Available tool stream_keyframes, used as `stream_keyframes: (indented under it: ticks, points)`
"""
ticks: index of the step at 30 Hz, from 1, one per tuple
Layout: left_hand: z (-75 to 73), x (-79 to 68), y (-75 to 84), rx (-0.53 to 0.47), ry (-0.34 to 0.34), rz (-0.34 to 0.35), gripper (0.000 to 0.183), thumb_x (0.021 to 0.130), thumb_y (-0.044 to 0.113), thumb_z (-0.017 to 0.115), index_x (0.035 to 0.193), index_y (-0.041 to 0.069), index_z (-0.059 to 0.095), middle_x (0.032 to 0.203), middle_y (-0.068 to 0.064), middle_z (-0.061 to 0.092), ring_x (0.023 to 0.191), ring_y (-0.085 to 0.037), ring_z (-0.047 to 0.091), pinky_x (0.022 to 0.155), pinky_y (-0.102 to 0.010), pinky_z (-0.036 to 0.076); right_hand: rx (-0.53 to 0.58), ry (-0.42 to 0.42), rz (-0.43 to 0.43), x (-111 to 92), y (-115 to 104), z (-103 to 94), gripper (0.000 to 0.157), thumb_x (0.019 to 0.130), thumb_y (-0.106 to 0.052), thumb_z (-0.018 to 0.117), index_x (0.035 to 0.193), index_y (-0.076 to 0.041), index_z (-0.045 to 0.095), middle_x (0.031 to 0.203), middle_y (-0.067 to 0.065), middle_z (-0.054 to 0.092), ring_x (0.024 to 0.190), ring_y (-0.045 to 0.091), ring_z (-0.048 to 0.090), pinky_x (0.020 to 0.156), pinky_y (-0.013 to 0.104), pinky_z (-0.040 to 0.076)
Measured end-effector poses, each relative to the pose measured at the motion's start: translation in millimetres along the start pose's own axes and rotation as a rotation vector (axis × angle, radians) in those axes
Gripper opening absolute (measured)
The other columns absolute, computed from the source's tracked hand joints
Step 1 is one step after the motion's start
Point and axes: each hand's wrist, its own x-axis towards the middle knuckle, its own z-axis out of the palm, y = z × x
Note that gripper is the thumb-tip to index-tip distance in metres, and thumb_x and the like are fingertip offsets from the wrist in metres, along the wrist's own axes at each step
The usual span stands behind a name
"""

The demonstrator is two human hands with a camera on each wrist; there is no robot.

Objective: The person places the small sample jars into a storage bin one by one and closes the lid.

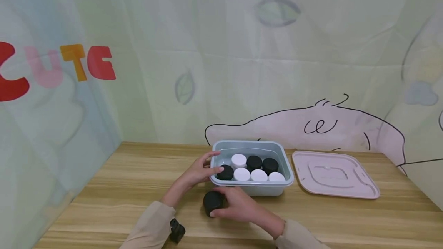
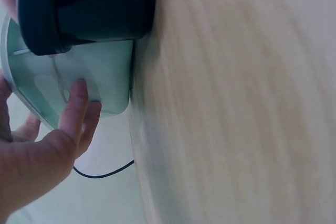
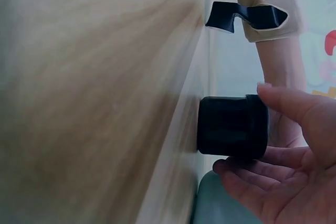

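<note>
A pale blue plastic box (image 1: 264, 190) stands on the table near the wall, with several round jars inside. Some have white lids (image 1: 258, 175), others black lids (image 1: 254, 162). My left hand (image 1: 200, 170) grips the box's left side, thumb over the rim near a black jar (image 1: 225, 173), fingers against the outer wall (image 2: 100, 72). Just in front of the box, a separate black jar (image 1: 212, 201) stands upright on the tabletop. My right hand (image 1: 240, 205) holds this jar from the right, thumb on the near side and fingers on the far side, around its lid (image 3: 257, 127).
To the right of the box lies a pink lid (image 1: 332, 178), flat on the wooden table (image 1: 155, 172). A small black device (image 1: 177, 231) is at the left wrist. Behind the table hangs a printed cloth (image 1: 155, 107).
</note>
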Motion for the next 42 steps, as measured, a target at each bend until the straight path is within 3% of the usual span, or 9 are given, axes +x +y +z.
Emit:
stream_keyframes:
  ticks: [7, 11, 15, 19, 29, 42]
  points:
    - [0.0, -2.1, 2.0, 0.008, 0.004, -0.010, 0.056, 0.083, 0.018, 0.065, 0.133, 0.014, 0.042, 0.128, -0.027, 0.044, 0.104, -0.029, 0.054, 0.078, -0.040, 0.053, -0.007, -0.002, 0.002, -2, -1, -2.5, 0.052, 0.073, -0.028, 0.074, 0.117, -0.004, 0.059, 0.114, 0.003, 0.062, 0.102, 0.009, 0.053, 0.087, 0.025, 0.044]
    - [-0.8, -2.9, 2.5, 0.004, -0.006, -0.007, 0.057, 0.083, 0.019, 0.065, 0.134, 0.013, 0.041, 0.129, -0.028, 0.043, 0.105, -0.030, 0.054, 0.078, -0.041, 0.053, 0.059, -0.032, 0.016, -6, -4, -10.2, 0.053, 0.071, -0.029, 0.075, 0.117, -0.006, 0.060, 0.107, -0.001, 0.064, 0.083, 0.003, 0.051, 0.073, 0.018, 0.044]
    - [-1.0, -2.6, 2.4, -0.003, -0.015, -0.001, 0.057, 0.083, 0.019, 0.065, 0.134, 0.013, 0.040, 0.128, -0.028, 0.043, 0.105, -0.029, 0.054, 0.078, -0.040, 0.053, 0.161, -0.027, -0.002, -13, -7, -21.0, 0.049, 0.071, -0.027, 0.074, 0.113, -0.005, 0.062, 0.105, -0.001, 0.064, 0.081, 0.000, 0.053, 0.073, 0.017, 0.046]
    - [-1.6, -2.6, 2.3, -0.006, -0.017, -0.001, 0.057, 0.083, 0.019, 0.065, 0.134, 0.013, 0.040, 0.129, -0.027, 0.043, 0.104, -0.028, 0.054, 0.078, -0.039, 0.053, 0.215, 0.035, -0.050, -20, -12, -34.9, 0.043, 0.070, -0.022, 0.075, 0.108, -0.005, 0.064, 0.102, 0.002, 0.066, 0.087, 0.003, 0.060, 0.078, 0.020, 0.050]
    - [-1.3, -2.4, 2.0, 0.013, -0.003, -0.010, 0.056, 0.083, 0.020, 0.066, 0.133, 0.015, 0.042, 0.129, -0.026, 0.044, 0.106, -0.030, 0.054, 0.080, -0.040, 0.052, 0.186, 0.264, -0.013, -18, -8, -75.3, 0.042, 0.071, -0.024, 0.074, 0.107, -0.006, 0.064, 0.097, 0.006, 0.068, 0.085, 0.010, 0.063, 0.075, 0.026, 0.053]
    - [1.2, -0.6, 1.6, -0.004, 0.019, -0.011, 0.058, 0.081, 0.016, 0.067, 0.133, 0.013, 0.042, 0.128, -0.028, 0.045, 0.105, -0.029, 0.054, 0.076, -0.037, 0.053, 0.224, 0.411, 0.215, 15, 25, -83.3, 0.046, 0.073, -0.026, 0.073, 0.113, -0.005, 0.062, 0.103, 0.011, 0.066, 0.087, 0.020, 0.063, 0.069, 0.028, 0.053]
